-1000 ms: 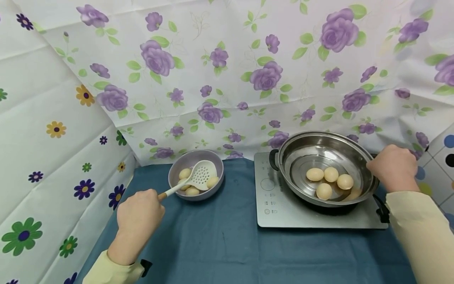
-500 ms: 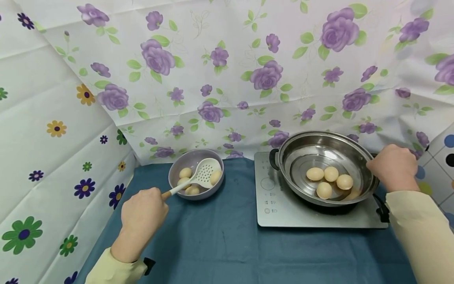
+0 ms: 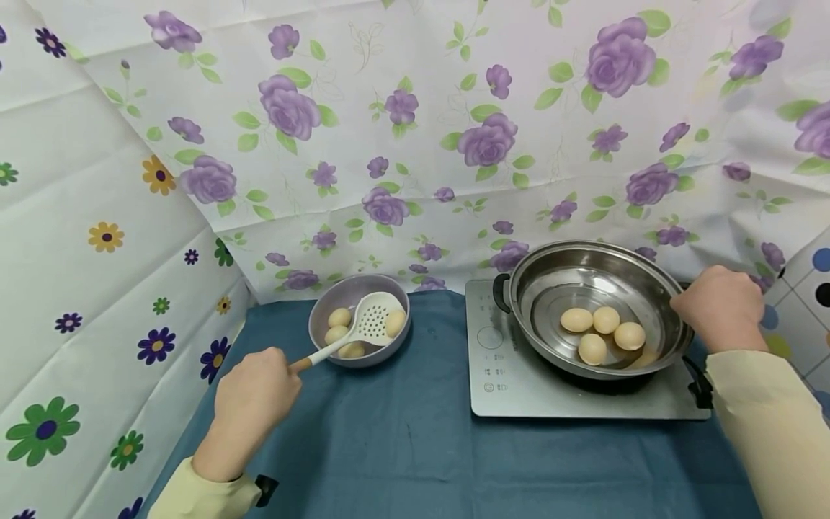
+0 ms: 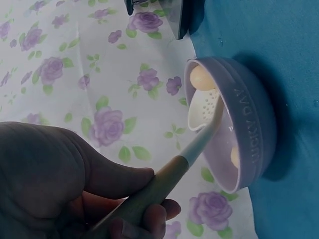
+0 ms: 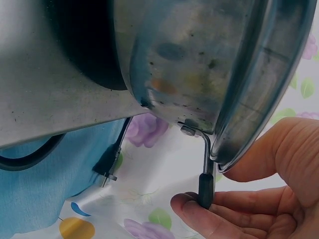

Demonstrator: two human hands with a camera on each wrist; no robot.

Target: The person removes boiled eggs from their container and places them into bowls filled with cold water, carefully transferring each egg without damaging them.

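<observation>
My left hand (image 3: 256,396) grips the wooden handle of a white slotted spoon (image 3: 369,328), thumb along the handle in the left wrist view. The spoon's perforated head is inside a purple-grey bowl (image 3: 353,290) holding several eggs (image 3: 339,317). One egg (image 3: 395,323) overlaps the head's right side. At the right, my right hand (image 3: 723,306) is at the rim of a steel two-handled pan (image 3: 570,280). The right wrist view shows its fingers curled round the pan's black side handle (image 5: 206,189), thumb at the rim. Several eggs (image 3: 593,349) lie in shallow water in the pan.
Under the pan is a silver induction cooktop (image 3: 493,400). A blue cloth (image 3: 415,447) covers the table. Flowered sheets (image 3: 389,144) rise behind and at the left. A cable with a plug (image 5: 106,167) is near the cooktop's edge.
The spoon shifted slightly right in the bowl, then my left hand drew back a little left. The right-hand egg in the bowl moved slightly right and up. My right hand stayed put.
</observation>
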